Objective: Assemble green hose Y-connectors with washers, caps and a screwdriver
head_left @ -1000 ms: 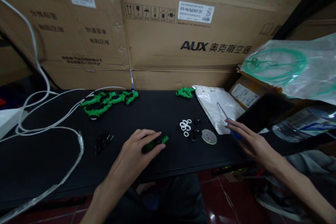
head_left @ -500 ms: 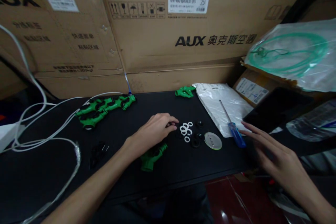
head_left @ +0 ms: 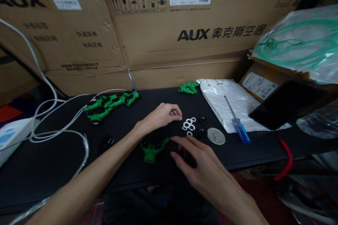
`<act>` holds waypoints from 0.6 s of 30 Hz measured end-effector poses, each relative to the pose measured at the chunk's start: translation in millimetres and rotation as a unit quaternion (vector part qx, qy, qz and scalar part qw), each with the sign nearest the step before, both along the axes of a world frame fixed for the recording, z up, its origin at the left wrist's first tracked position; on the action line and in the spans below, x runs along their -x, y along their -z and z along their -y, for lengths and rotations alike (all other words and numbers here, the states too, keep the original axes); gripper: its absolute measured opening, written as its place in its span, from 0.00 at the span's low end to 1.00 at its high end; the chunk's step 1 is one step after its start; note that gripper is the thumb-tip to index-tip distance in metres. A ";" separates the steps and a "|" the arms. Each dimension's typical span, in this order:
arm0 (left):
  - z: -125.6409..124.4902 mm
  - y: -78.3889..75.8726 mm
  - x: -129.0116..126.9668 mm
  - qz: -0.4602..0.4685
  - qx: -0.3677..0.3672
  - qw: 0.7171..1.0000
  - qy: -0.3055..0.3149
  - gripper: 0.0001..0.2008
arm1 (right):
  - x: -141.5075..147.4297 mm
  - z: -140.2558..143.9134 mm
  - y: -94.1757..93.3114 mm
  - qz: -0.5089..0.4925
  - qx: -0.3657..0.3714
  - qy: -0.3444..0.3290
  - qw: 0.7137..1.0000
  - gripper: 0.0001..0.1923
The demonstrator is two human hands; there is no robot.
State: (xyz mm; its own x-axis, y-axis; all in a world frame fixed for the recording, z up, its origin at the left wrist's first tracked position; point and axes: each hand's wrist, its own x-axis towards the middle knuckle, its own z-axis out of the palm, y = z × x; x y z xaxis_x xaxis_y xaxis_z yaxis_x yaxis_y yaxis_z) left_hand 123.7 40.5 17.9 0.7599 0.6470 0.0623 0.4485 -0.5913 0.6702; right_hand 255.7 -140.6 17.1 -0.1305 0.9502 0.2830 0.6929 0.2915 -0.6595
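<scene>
My left hand (head_left: 167, 113) is closed, its fingers curled in above the black table, just left of a small pile of white ring washers (head_left: 188, 123). Whatever its fingers may hold is hidden. My right hand (head_left: 196, 156) is open, thumb and fingers apart, reaching toward a green Y-shaped hose splitter (head_left: 150, 153). That splitter lies below my left wrist, apart from my right fingertips. Black round caps (head_left: 202, 120) sit right of the washers. Beside them is a pale round disc (head_left: 216, 136) with small marks on it.
A blue-handled screwdriver (head_left: 241, 130) lies partly on a white plastic package (head_left: 220, 102). More green splitters (head_left: 111, 103) lie at the back left, and another green splitter (head_left: 189, 88) at the back. White cables (head_left: 56, 135) loop on the left. Large cardboard boxes (head_left: 148, 52) stand behind.
My right hand has moved left from beside the screwdriver to near the green splitter. My left hand stays by the washers, fingers curled. The view has shifted slightly.
</scene>
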 end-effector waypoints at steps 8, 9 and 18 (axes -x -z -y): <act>1.1 -3.6 67.1 0.062 0.114 0.990 -0.059 0.14 | 12.5 -41.0 12.4 0.112 0.107 -0.091 0.984 0.13; 2.5 -3.1 71.8 0.084 0.140 0.984 -0.069 0.14 | 9.6 -46.7 11.1 0.095 0.109 -0.105 0.984 0.10; 12.6 -3.4 82.1 0.273 0.219 0.930 -0.110 0.14 | -1.0 -96.4 -25.7 -0.205 0.231 -0.126 0.943 0.15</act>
State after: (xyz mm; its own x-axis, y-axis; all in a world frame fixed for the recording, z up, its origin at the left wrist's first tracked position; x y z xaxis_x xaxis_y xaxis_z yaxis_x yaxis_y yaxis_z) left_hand 41.6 27.9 21.3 0.5391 0.8369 0.0943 0.0470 -0.1418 0.9888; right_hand 256.7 -44.2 42.8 -0.3387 0.9377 -0.0774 0.2994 0.0294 -0.9537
